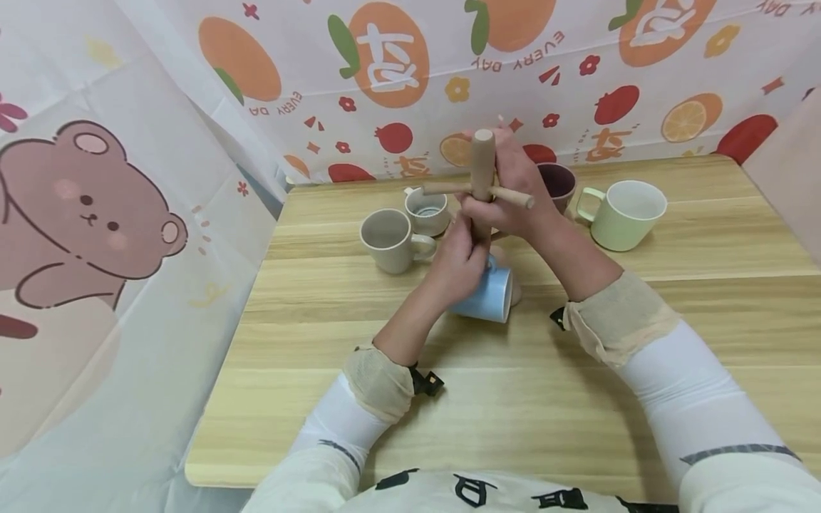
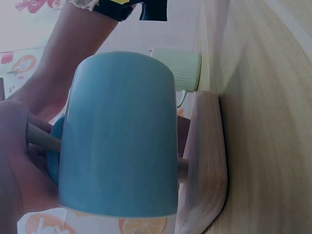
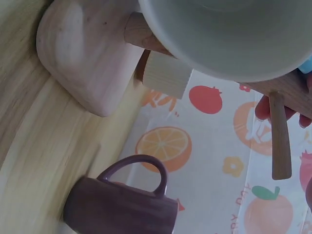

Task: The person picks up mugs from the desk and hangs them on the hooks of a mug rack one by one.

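A wooden mug tree [image 1: 482,160] stands upright on the table, its base [image 2: 207,161] flat on the wood. My right hand [image 1: 516,187] grips the post around the crossing pegs, thumb in front. Lower down, my left hand [image 1: 457,260] curls round the post beside a light blue mug [image 1: 487,296]. That mug lies sideways against the tree, clear of the base, with its handle [image 2: 54,156] towards the left hand. A peg [image 2: 43,139] shows at the handle; fingers partly hide how they meet. The right wrist view shows the mug's white inside [image 3: 234,34].
To the left of the tree stand a grey mug [image 1: 387,242] and a small pale cup [image 1: 428,214]. A dark purple mug [image 1: 558,184] is behind the right forearm, and a light green mug [image 1: 622,217] stands right of it. A printed cloth [image 1: 398,85] hangs behind the table [image 1: 308,306].
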Tool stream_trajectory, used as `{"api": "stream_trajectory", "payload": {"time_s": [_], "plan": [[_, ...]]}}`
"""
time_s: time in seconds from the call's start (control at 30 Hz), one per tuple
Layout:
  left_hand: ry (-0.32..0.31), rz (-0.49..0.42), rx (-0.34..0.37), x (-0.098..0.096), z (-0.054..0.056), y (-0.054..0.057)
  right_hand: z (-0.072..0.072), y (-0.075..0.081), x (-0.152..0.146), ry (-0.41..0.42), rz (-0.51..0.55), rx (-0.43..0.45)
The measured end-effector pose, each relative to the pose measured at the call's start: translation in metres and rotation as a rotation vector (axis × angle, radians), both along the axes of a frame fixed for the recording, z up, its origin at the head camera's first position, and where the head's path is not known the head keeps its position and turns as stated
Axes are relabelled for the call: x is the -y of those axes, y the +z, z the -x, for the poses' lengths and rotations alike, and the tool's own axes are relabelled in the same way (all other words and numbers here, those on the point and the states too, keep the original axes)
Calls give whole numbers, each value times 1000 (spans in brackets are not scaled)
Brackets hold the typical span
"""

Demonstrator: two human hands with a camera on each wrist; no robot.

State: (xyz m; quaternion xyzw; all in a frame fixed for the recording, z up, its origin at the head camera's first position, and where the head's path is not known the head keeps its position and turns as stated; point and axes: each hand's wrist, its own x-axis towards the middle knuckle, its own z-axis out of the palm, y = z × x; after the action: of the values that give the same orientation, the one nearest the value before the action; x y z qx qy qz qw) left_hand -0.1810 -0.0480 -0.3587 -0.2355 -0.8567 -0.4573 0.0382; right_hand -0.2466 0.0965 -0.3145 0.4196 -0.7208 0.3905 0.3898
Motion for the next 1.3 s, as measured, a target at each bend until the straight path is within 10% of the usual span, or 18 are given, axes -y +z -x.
{"api": "stream_trajectory", "payload": {"time_s": [0.2, 0.47, 0.77, 1.3], "plan": [[-53, 28, 15, 7, -1, 3, -8, 2, -2, -109, -5, -52], [2, 319, -215, 15, -4, 11, -19, 6, -3, -257, -16, -94], [-23, 407, -201, 16, -5, 16, -28, 8, -1, -383, -51, -323], [107, 543, -156, 12, -7, 20, -47, 18, 10, -594, -262, -234]]}}
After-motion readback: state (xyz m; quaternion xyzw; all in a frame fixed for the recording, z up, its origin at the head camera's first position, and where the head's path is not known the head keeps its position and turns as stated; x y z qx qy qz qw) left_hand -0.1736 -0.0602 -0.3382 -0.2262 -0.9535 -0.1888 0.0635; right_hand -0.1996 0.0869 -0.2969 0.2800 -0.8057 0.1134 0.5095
